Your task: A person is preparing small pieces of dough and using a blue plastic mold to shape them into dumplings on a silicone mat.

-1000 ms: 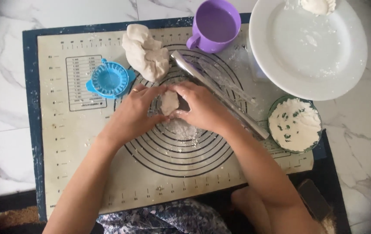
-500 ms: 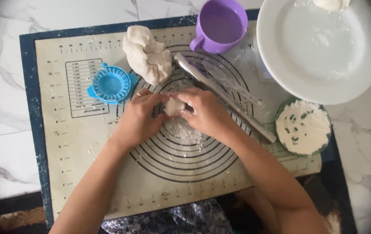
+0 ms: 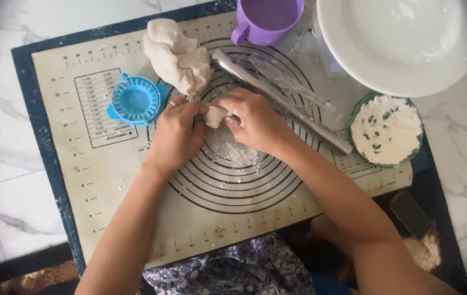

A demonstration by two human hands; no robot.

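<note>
The small pale lump of dough (image 3: 215,116) has been lifted off the floured middle of the beige ringed baking mat (image 3: 69,180) since a second ago, with the left hand (image 3: 176,134) and right hand (image 3: 252,121) now pinching it between their fingertips, so shaping looks underway.

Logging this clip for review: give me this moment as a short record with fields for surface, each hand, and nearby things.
surface: beige silicone baking mat with printed black rings on white marble
left hand: fingers on small pale dough piece
right hand: pinching same piece
nearby: large pale dough lump, blue plastic dumpling press, metal rolling pin, purple mug, white plate, flour bowl
</note>
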